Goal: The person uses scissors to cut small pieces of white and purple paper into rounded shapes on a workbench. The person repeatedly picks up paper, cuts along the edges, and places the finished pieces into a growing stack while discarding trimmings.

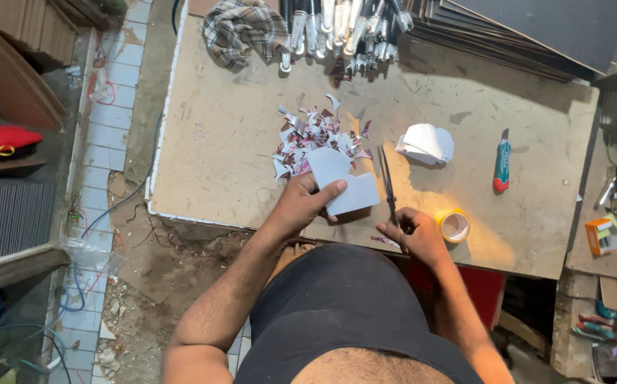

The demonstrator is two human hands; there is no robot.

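My left hand (307,203) grips a white piece of card (340,178) with a notched outline, held just above the near edge of the wooden worktable (223,142). My right hand (416,233) is closed on the handles of dark scissors (388,186), whose blades point away from me beside the card's right edge. Right behind the card lies a pile of pink and white paper scraps (315,135).
A roll of yellow tape (454,225) sits by my right hand. Farther right lie a stack of white paper pieces (426,144) and a green utility knife (502,165). A checked cloth (241,28), a row of tools (344,32) and stacked dark boards (522,35) line the far edge.
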